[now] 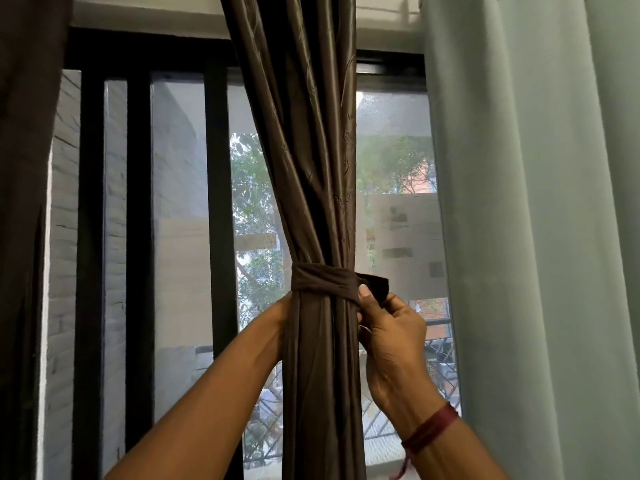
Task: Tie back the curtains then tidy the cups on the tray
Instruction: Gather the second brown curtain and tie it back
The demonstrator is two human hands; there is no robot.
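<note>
Gathered curtain: centre, before the window.
Tie band: around it.
Right hand: at band's right end.
Left hand: seemingly behind curtain.

Three curtains hang here: one brown gathered curtain, one dark curtain left of it and one pale curtain right of it. One tie band wraps the brown gathered curtain. Two hands are at that band, the left hand and the right hand.
</note>
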